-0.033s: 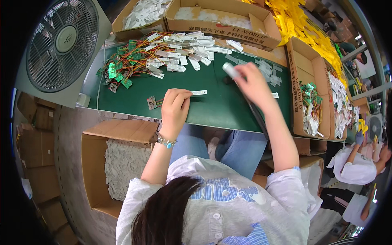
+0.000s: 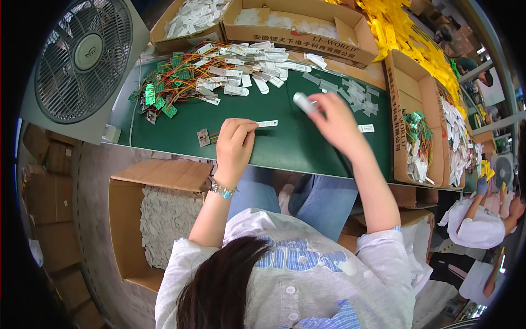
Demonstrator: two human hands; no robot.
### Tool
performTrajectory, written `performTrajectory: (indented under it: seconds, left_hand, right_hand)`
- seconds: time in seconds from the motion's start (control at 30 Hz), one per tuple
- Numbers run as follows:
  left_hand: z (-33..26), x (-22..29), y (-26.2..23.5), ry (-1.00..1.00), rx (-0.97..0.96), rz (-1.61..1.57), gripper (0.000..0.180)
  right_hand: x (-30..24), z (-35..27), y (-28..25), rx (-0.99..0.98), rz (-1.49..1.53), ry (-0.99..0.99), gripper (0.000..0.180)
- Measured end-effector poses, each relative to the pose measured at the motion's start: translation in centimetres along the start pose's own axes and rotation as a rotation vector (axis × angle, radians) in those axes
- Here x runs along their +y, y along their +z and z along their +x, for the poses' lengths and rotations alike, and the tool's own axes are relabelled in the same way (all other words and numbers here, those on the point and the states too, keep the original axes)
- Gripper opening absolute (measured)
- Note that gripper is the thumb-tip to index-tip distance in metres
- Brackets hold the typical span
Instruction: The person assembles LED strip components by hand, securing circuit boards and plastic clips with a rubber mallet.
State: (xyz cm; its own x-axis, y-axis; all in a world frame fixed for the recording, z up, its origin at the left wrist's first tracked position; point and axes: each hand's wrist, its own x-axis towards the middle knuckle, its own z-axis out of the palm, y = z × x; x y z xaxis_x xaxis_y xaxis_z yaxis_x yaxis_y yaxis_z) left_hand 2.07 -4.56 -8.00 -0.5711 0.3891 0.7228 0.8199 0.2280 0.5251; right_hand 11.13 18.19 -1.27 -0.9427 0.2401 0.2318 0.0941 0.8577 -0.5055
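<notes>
— Near the bench (image 2: 285,148) edge? 
— Left hand (image 2: 234,143), grip pinching white strip (image 2: 267,124); long axis sideways, pointing toward right hand (image 2: 335,122). 
— And there? 
— Grip closed on pale cylinder (image 2: 302,102), tilted up-left. Bare green between; wired boards (image 2: 170,88) piled beyond.

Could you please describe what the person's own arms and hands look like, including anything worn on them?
Both forearms are bare. The left hand has a beaded bracelet with a turquoise stone at the wrist. The right hand wears nothing visible. Pale short sleeves with blue checked trim cover the upper arms.
</notes>
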Motion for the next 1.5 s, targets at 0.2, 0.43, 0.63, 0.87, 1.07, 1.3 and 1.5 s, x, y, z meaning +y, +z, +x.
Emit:
performTrajectory:
  seconds: [0.2, 0.43, 0.63, 0.87, 1.07, 1.3, 1.5]
  left_hand:
    - [0.2, 0.0, 0.7, 0.012, -0.007, -0.003, 0.019]
    - [-0.1, 0.0, 0.6, 0.01, -0.019, 0.016, 0.019]
    - [0.1, 0.7, 0.0, 0.118, -0.129, -0.101, 0.026]
    - [0.1, 1.6, 1.1, 0.28, -0.362, -0.073, 0.026]
    - [0.2, 2.0, 0.5, 0.25, -0.467, -0.084, 0.027]
    - [-0.1, 2.9, 0.4, 0.302, -0.5, 0.009, 0.034]
    - [-0.6, 2.7, 0.3, 0.254, -0.423, 0.063, 0.029]
  right_hand:
    - [-1.9, -4.3, 2.6, -0.056, -0.151, 0.097, 0.041]
    - [0.1, -4.4, 2.1, -0.089, -0.17, -0.295, 0.032]
    - [0.1, -6.2, 3.0, -0.059, -0.053, -0.297, 0.032]
    - [-0.6, -7.8, 4.5, 0.051, 0.205, -0.065, 0.045]
    - [-0.2, -8.0, 4.5, 0.073, 0.204, -0.117, 0.039]
    - [-0.2, -8.9, 5.1, 0.129, 0.051, -0.247, 0.034]
    - [-0.6, -9.3, 5.5, 0.176, -0.103, -0.273, 0.034]
